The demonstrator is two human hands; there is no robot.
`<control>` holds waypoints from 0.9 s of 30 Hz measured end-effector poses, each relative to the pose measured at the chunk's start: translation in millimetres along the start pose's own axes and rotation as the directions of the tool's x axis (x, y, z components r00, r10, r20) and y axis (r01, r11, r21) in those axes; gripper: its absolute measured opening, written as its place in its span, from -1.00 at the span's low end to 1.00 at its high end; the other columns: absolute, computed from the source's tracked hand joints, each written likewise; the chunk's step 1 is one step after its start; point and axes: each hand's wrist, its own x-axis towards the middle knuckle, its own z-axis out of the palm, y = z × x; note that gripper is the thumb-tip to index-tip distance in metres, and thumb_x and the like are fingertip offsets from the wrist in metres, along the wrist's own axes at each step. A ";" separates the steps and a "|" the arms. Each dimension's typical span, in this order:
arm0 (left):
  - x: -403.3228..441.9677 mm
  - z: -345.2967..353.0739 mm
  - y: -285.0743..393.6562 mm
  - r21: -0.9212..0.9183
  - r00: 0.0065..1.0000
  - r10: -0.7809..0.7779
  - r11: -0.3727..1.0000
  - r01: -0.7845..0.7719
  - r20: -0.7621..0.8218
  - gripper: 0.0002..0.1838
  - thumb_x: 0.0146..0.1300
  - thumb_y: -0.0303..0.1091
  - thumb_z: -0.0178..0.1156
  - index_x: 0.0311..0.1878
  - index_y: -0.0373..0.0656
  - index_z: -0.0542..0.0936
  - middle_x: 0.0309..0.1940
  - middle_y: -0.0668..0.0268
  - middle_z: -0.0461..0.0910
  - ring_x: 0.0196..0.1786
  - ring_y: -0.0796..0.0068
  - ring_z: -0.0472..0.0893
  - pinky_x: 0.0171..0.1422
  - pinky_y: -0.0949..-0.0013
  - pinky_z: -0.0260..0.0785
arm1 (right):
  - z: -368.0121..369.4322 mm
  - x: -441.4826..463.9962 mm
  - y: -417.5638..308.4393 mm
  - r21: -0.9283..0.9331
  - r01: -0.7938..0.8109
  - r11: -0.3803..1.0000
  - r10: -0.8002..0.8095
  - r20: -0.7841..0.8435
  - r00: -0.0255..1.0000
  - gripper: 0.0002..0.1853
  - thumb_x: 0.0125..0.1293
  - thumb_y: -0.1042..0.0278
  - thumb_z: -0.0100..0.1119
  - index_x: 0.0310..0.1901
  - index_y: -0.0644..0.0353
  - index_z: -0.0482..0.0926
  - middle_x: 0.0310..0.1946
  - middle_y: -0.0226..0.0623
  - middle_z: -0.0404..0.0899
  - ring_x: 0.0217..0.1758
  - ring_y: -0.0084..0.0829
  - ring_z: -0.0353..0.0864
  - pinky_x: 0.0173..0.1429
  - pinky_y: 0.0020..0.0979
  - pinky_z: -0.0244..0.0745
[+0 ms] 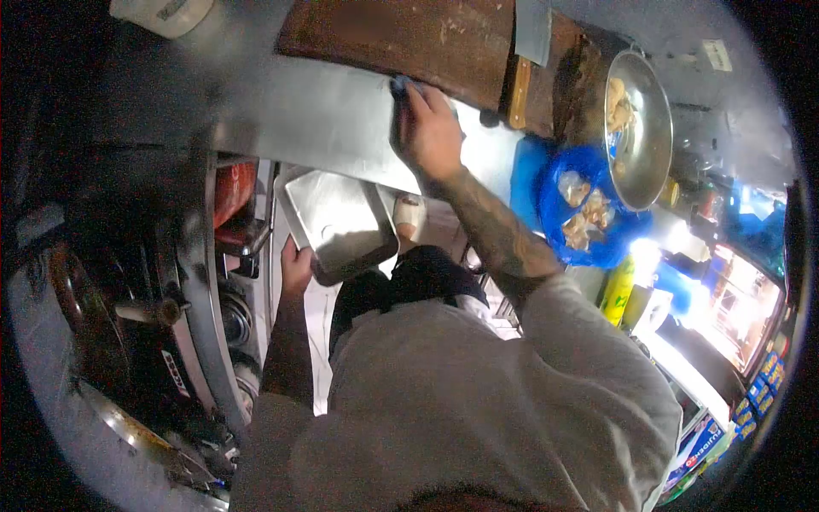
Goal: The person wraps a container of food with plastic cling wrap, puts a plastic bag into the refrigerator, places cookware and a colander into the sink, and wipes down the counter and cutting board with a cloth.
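Note:
My left hand (296, 267) grips the near left edge of a rectangular metal tray (333, 200), tilted below the counter's front edge. On the steel counter (316, 107), my right hand (433, 136) is closed over a small dark blue cloth (399, 84), mostly hidden by the fingers. Just beyond the right hand is the edge of a dark wooden chopping board (401, 34). A cleaver (519, 90) with a wooden handle lies on the board, its handle towards me.
To the right sit a blue plastic bag (554, 224) with food pieces inside and a round metal bowl (644, 162) holding pale food. A yellow bottle (618, 290) stands nearer. At upper left is a white container (166, 13). Shelves with pans (235, 317) are at left.

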 end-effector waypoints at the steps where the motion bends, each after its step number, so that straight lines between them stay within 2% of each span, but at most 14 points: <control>1: 2.9 4.2 -6.5 0.013 0.998 0.052 0.999 -0.051 -0.039 -0.63 0.22 -0.54 0.00 0.13 -0.29 0.47 -0.10 0.28 0.59 -0.11 0.44 0.56 -0.04 0.41 0.39 | -3.8 12.6 -14.2 0.025 0.007 1.000 -0.008 0.021 1.000 -0.67 0.19 0.39 0.14 0.03 0.15 0.55 -0.11 0.04 0.55 -0.11 0.05 0.56 -0.04 -0.13 0.50; 3: 8.1 6.1 -12.3 -0.056 0.998 0.047 0.997 -0.049 -0.034 -0.61 0.22 -0.52 -0.02 0.13 -0.29 0.48 -0.08 0.28 0.59 -0.12 0.46 0.56 -0.03 0.40 0.39 | 26.2 24.7 -0.3 0.040 0.179 0.983 -0.182 0.086 0.980 -0.69 0.20 0.36 0.15 0.01 0.12 0.57 -0.18 -0.06 0.62 -0.12 -0.05 0.60 -0.07 -0.13 0.52; 5: 19.3 -11.9 -26.4 0.006 0.994 0.022 1.000 -0.023 0.111 -0.57 0.18 -0.52 -0.03 0.15 -0.31 0.47 -0.09 0.28 0.59 -0.08 0.46 0.55 0.02 0.40 0.37 | 21.6 36.6 -9.1 0.105 0.231 0.967 -0.251 0.266 0.931 -0.72 0.18 0.36 0.10 -0.05 0.11 0.60 -0.25 -0.06 0.61 -0.16 -0.07 0.62 -0.01 -0.12 0.52; 6: 14.9 -9.4 -14.3 -0.017 0.998 0.004 1.000 -0.003 0.066 -0.57 0.16 -0.51 -0.03 0.13 -0.32 0.47 -0.10 0.27 0.60 -0.07 0.46 0.54 0.03 0.40 0.36 | 27.7 31.8 -13.1 0.126 0.219 0.968 -0.246 0.270 0.931 -0.72 0.18 0.36 0.10 -0.05 0.11 0.60 -0.25 -0.06 0.61 -0.16 -0.07 0.62 -0.01 -0.12 0.52; 8: 20.1 -3.0 11.4 -0.030 1.000 0.006 1.000 -0.006 0.019 -0.57 0.14 -0.50 -0.03 0.11 -0.32 0.48 -0.10 0.27 0.60 -0.06 0.47 0.54 0.03 0.40 0.36 | 36.2 34.5 -18.9 0.357 0.286 0.889 -0.419 0.384 0.823 -0.75 0.23 0.35 0.09 -0.06 0.12 0.61 -0.24 -0.09 0.62 -0.15 -0.09 0.62 -0.04 -0.15 0.53; 10: 20.1 -7.4 16.1 0.066 0.980 0.193 0.979 -0.195 0.048 -0.58 0.11 -0.50 -0.02 0.08 -0.32 0.49 -0.11 0.25 0.60 -0.06 0.47 0.53 0.04 0.40 0.35 | 36.5 29.0 -26.2 0.564 0.289 0.774 -0.579 0.444 0.684 -0.77 0.28 0.35 0.08 -0.08 0.14 0.61 -0.23 -0.13 0.63 -0.14 -0.12 0.62 -0.08 -0.17 0.53; 12: 24.0 -7.0 15.6 0.039 0.978 0.201 0.978 -0.203 0.065 -0.58 0.10 -0.49 -0.02 0.08 -0.32 0.49 -0.10 0.25 0.60 -0.06 0.46 0.53 0.04 0.40 0.36 | 19.0 18.4 -44.8 0.731 0.252 0.634 -0.727 0.452 0.517 -0.81 0.32 0.38 0.05 -0.12 0.19 0.62 -0.21 -0.14 0.64 -0.15 -0.14 0.62 -0.06 -0.25 0.53; 13: 27.1 -5.2 16.9 0.002 0.973 0.220 0.975 -0.220 0.066 -0.57 0.10 -0.49 -0.01 0.08 -0.32 0.48 -0.09 0.24 0.59 -0.05 0.46 0.53 0.05 0.40 0.36 | 11.3 7.9 -52.1 0.728 0.258 0.635 -0.712 0.421 0.562 -0.80 0.29 0.44 0.06 -0.10 0.22 0.61 -0.18 -0.15 0.64 -0.14 -0.18 0.63 -0.01 -0.30 0.51; 15: 20.6 -0.8 19.5 -0.055 0.986 0.163 0.986 -0.160 0.039 -0.57 0.10 -0.50 -0.01 0.09 -0.33 0.48 -0.08 0.24 0.59 -0.05 0.45 0.53 0.06 0.40 0.36 | -30.4 -1.1 -42.0 0.560 0.172 0.810 -0.430 0.368 0.824 -0.78 0.26 0.51 0.06 -0.09 0.22 0.61 -0.15 -0.15 0.64 -0.12 -0.18 0.64 0.04 -0.33 0.51; 17: 11.8 1.4 25.8 -0.112 0.994 0.112 0.987 -0.111 0.006 -0.57 0.11 -0.51 -0.02 0.10 -0.33 0.48 -0.07 0.23 0.59 -0.04 0.44 0.53 0.06 0.39 0.36 | -82.7 -3.5 -16.6 0.423 0.119 0.898 -0.191 0.132 0.973 -0.75 0.21 0.58 0.04 -0.09 0.24 0.61 -0.15 -0.09 0.63 -0.08 -0.16 0.64 0.06 -0.31 0.51; 19: 2.3 5.8 29.3 -0.042 0.997 0.076 0.996 -0.077 -0.017 -0.57 0.12 -0.53 -0.02 0.11 -0.34 0.47 -0.09 0.24 0.60 -0.05 0.45 0.54 0.07 0.41 0.36 | -116.9 -25.2 31.0 0.177 0.015 0.984 -0.021 0.028 0.999 -0.72 0.18 0.60 0.06 -0.07 0.24 0.61 -0.15 -0.04 0.62 -0.02 -0.15 0.63 0.10 -0.29 0.50; 23: -3.7 13.7 22.0 -0.086 0.997 0.074 0.993 -0.077 -0.037 -0.60 0.14 -0.56 -0.03 0.08 -0.33 0.50 -0.12 0.27 0.61 -0.07 0.48 0.56 0.07 0.44 0.36 | -91.8 -86.7 86.5 -0.168 -0.084 0.982 0.079 -0.031 0.996 -0.71 0.14 0.55 0.11 -0.06 0.22 0.59 -0.13 -0.02 0.61 0.02 -0.05 0.59 0.14 -0.24 0.47; 26: -4.1 20.6 23.4 -0.138 0.996 0.084 0.987 -0.087 -0.031 -0.63 0.14 -0.56 -0.03 0.04 -0.33 0.52 -0.14 0.29 0.61 -0.09 0.51 0.55 0.04 0.45 0.36 | -64.0 -60.0 41.6 -0.052 -0.093 0.994 0.090 -0.054 0.994 -0.77 0.19 0.46 0.14 -0.10 0.18 0.60 -0.13 -0.03 0.61 -0.07 -0.02 0.61 0.05 -0.20 0.51; 27: -6.1 20.0 26.2 -0.159 0.997 0.072 0.985 -0.072 -0.006 -0.63 0.14 -0.56 -0.03 0.04 -0.33 0.52 -0.15 0.30 0.61 -0.09 0.51 0.55 0.03 0.45 0.36 | -37.6 -57.9 49.2 -0.014 0.033 0.999 -0.034 -0.079 0.996 -0.81 0.20 0.46 0.14 -0.14 0.20 0.61 -0.14 -0.04 0.61 -0.12 -0.01 0.61 -0.02 -0.18 0.52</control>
